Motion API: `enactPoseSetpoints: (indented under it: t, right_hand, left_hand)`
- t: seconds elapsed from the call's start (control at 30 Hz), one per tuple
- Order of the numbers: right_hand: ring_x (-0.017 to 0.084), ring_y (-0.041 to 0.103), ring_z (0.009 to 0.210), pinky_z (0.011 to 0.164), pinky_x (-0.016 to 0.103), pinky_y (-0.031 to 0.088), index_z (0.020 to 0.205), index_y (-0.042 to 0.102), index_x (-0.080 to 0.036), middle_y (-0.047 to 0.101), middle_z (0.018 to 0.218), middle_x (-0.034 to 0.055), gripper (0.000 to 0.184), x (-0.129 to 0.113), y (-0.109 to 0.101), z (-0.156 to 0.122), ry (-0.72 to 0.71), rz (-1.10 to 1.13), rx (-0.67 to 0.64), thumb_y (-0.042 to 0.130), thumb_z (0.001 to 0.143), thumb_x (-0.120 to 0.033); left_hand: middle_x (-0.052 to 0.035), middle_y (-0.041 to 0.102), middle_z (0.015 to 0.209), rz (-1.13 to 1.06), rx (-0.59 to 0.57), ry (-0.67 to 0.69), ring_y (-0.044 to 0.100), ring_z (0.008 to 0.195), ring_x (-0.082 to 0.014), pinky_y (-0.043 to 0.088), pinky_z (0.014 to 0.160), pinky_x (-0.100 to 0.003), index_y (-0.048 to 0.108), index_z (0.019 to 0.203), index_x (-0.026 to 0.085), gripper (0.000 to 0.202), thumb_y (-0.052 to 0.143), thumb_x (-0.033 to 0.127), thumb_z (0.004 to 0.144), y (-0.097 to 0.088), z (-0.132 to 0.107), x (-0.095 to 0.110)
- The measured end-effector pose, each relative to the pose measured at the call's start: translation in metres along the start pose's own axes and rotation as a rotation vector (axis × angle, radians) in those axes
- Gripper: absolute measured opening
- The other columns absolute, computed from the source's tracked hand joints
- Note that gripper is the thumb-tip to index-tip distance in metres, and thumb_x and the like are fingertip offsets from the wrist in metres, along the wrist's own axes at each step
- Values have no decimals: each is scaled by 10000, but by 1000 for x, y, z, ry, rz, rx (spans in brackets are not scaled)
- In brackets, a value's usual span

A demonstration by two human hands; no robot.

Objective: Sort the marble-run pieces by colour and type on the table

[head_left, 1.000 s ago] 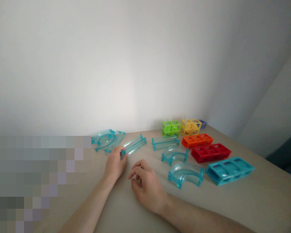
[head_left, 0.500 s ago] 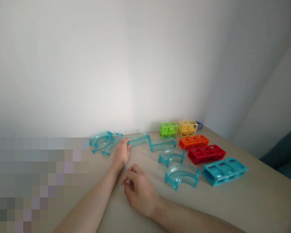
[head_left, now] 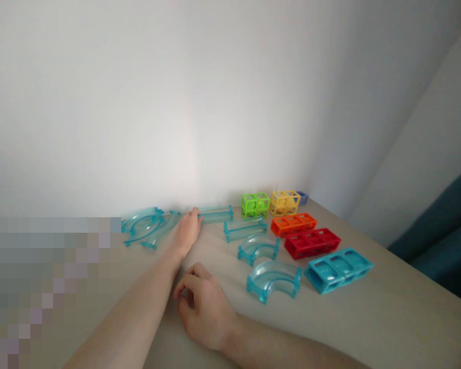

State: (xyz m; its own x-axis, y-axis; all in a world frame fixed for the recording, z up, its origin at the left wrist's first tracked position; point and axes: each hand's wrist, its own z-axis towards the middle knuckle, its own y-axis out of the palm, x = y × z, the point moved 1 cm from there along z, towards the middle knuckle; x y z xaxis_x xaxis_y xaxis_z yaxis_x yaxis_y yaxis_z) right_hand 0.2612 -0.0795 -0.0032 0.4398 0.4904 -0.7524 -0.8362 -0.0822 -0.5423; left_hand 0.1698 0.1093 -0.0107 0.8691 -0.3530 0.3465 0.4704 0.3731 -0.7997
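My left hand [head_left: 187,231] reaches far across the beige table [head_left: 369,312] and pinches the left end of a straight clear blue track piece [head_left: 216,213], which lies close to the wall. My right hand [head_left: 202,306] rests near me on the table, fingers curled loosely, with nothing visible in them. A second straight track piece [head_left: 245,228] lies just in front of the held one. Two curved clear blue track pieces [head_left: 258,248] [head_left: 274,279] lie to the right of my right hand.
More clear blue curved tracks [head_left: 144,226] lie heaped at the left by the wall. Green [head_left: 255,204], yellow [head_left: 285,202], orange [head_left: 294,224], red [head_left: 312,242] and light blue [head_left: 338,268] frame blocks stand in a row at the right. A blurred patch covers the left.
My left hand has pushed the straight track piece away from me to the wall and turned it parallel with the wall. My right hand has drawn back toward me and curled more.
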Motion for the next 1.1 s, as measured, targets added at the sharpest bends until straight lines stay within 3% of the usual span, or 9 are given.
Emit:
enactPoseSetpoints:
  t: [0.3, 0.53, 0.67, 0.8, 0.9, 0.97, 1.1]
  right_hand:
    - [121, 562, 700, 610, 204, 455, 780, 646, -198, 567, 882, 14, 273, 1, 0, 1, -15, -4, -1, 513, 661, 8]
    - [102, 525, 616, 553, 195, 401, 783, 602, -191, 560, 736, -27, 224, -1, -1, 1, -63, 63, -1, 515, 671, -17]
    - [143, 570, 786, 621, 215, 465, 912, 565, -187, 574, 911, 23, 256, -7, -5, -3, -85, 170, 79, 558, 688, -63]
    - [186, 542, 1024, 817, 280, 503, 1158, 501, -182, 523, 1131, 84, 533, -16, -8, -9, -203, 273, 103, 550, 651, -22]
    - [194, 536, 1051, 890, 304, 490, 1186, 504, -175, 516, 1156, 97, 576, -26, -13, -14, -335, 323, 83, 559, 634, -20]
    - [197, 548, 1050, 899, 297, 491, 1167, 531, -167, 530, 1135, 104, 523, -34, -17, -17, -443, 361, 54, 588, 659, -57]
    - [172, 591, 985, 863, 247, 507, 1045, 610, -181, 563, 1053, 100, 243, -42, -22, -23, -618, 398, -73, 596, 803, -204]
  left_hand:
    - [-139, 681, 964, 20, -9, 40, 652, 920, -258, 452, 806, -334, 551, 1049, 155, 159, 489, 224, 919, -1, 0, 4]
    - [-115, 670, 961, 9, 14, 50, 647, 921, -250, 472, 828, -350, 542, 1022, 170, 133, 539, 206, 894, 3, 1, 1]
    - [-119, 648, 1007, -17, 70, 36, 641, 942, -256, 483, 837, -361, 498, 1106, 168, 274, 588, 281, 873, 5, 1, -1]
    - [-135, 630, 1038, -41, 144, -5, 632, 978, -275, 484, 846, -383, 452, 1164, 160, 406, 613, 357, 847, 5, 1, -2]
    - [-128, 633, 1018, -48, 184, -28, 632, 972, -275, 477, 852, -391, 446, 1162, 160, 403, 597, 365, 850, 4, 3, -5]
    - [-112, 635, 987, -52, 201, -36, 636, 944, -265, 477, 843, -386, 450, 1152, 165, 386, 585, 365, 851, 3, 4, -7]
    - [-100, 626, 937, -41, 219, -37, 635, 880, -248, 485, 802, -363, 493, 1078, 165, 271, 551, 313, 859, -1, 4, -5]
